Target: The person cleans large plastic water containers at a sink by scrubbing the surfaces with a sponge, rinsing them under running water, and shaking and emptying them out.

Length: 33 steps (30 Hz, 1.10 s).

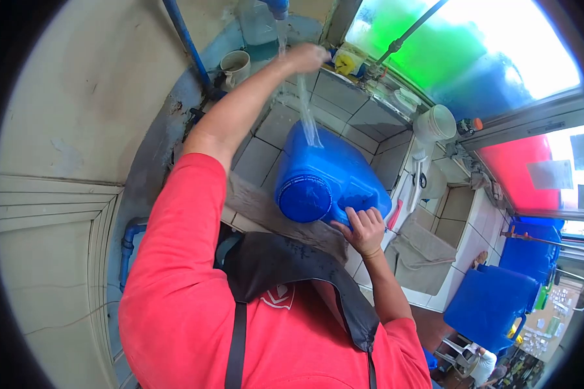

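Note:
A large blue plastic jerrycan [331, 178] lies tilted in the tiled sink [344, 104], its round cap end towards me. Water [308, 120] runs from a blue tap [278, 8] at the top onto the can's upper side. My right hand [365, 228] grips the can's lower edge near the handle. My left arm stretches up and my left hand [305, 57] sits with curled fingers in the stream just below the tap. Whether it holds anything is hidden. I wear a red shirt and a dark apron.
A beige mug [235, 65] stands by a blue pipe [185, 39] at the sink's back. A white bucket [438, 122] and a yellow item [345, 63] sit on the ledge. Grey cloths [422, 253] hang over the rim. More blue jerrycans [490, 301] stand at the right.

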Available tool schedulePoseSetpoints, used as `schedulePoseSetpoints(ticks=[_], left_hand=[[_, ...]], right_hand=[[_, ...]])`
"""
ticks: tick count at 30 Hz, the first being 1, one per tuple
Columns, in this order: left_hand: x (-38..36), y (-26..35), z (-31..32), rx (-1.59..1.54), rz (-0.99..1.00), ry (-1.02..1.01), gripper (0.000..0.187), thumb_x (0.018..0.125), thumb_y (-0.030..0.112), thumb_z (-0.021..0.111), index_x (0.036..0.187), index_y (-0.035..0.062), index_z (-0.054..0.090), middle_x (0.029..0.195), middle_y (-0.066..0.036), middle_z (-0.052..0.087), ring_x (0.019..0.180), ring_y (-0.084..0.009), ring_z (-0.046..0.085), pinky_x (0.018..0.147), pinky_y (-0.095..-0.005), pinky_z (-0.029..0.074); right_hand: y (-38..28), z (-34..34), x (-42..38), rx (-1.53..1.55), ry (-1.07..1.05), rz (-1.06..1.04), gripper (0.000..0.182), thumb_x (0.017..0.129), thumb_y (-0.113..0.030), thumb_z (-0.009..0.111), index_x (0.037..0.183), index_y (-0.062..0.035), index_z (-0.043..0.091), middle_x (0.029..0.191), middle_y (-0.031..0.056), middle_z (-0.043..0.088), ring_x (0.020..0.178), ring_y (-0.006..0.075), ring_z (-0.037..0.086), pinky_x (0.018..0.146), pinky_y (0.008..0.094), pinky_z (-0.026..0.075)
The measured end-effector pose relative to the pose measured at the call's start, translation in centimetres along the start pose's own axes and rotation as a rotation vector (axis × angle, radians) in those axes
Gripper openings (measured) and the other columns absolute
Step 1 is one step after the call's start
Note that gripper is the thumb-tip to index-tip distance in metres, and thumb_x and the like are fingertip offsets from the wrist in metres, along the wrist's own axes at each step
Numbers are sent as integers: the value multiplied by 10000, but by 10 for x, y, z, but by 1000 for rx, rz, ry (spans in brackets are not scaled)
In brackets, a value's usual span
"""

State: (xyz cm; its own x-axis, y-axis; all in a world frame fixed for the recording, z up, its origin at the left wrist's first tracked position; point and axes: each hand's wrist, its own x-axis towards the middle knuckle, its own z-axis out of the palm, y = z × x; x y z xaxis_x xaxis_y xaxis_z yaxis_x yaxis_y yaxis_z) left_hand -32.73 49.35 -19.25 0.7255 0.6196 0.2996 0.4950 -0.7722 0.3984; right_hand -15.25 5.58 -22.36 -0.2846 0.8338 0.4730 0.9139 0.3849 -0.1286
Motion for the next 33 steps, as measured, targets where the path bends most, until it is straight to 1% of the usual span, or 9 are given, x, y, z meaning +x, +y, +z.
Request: schedulePoseSetpoints(ticks=[2,3,5,8,11,15,18,20,33], left_hand=[[-25,52,-5,-32,-174,-478,431,943,416,524,1074,53,717,1133,-208,692,1068,-393,646,919,-471,505],[-36,41,33,-145,-97,-610,512,910,479,537,1172,70,699,1198,-207,673,1098,-388,639,958,-455,492],[-70,61,64,-164,27,-834,506,918,474,536,1138,49,701,1128,-215,691,1038,-403,650,927,-461,496],[-107,93,41,-174,59,-809,514,936,491,523,1071,24,693,1039,-227,699,973,-413,656,881,-482,493],[-128,94,43,-207,-24,-575,533,941,523,524,976,8,657,965,-252,683,929,-416,650,836,-492,483],[-130,99,25,-323,-96,-637,538,951,518,511,946,3,670,937,-253,680,905,-427,643,828,-489,483],[-127,82,42,-323,-4,-709,539,958,498,510,891,-9,682,932,-243,683,895,-422,639,815,-488,482],[-127,79,44,-331,106,-606,524,960,472,510,862,-10,694,930,-226,687,882,-414,641,803,-490,484],[-110,73,50,30,274,-633,442,967,444,505,882,62,710,909,-185,705,904,-396,663,822,-498,517]], right_hand=[[-2,-1,1,-1,2,10,440,710,-414,829,939,-73,673,670,45,510,624,231,515,653,363,440],[-2,-1,2,1,1,10,436,710,-411,831,935,-74,672,668,44,505,622,229,512,645,360,435],[-3,-3,5,-2,6,18,432,710,-407,833,932,-75,671,666,42,501,620,227,508,637,358,430],[-6,-4,3,-8,-4,33,420,712,-404,834,924,-80,669,664,39,493,618,223,502,627,355,421],[-10,-3,2,-22,-6,50,417,712,-405,835,919,-84,668,664,39,487,622,224,501,628,357,420],[-8,-4,9,-29,-6,32,424,717,-422,828,920,-86,668,668,40,488,627,226,502,636,360,424],[-6,-5,13,-37,-26,13,426,724,-429,821,925,-85,669,669,41,488,628,226,502,642,361,427],[-4,-5,13,-43,-30,-1,425,730,-430,817,929,-84,670,669,41,489,628,225,503,645,361,428],[-15,0,18,-40,-33,27,405,746,-411,814,954,-93,673,664,31,484,626,209,500,651,346,431]])
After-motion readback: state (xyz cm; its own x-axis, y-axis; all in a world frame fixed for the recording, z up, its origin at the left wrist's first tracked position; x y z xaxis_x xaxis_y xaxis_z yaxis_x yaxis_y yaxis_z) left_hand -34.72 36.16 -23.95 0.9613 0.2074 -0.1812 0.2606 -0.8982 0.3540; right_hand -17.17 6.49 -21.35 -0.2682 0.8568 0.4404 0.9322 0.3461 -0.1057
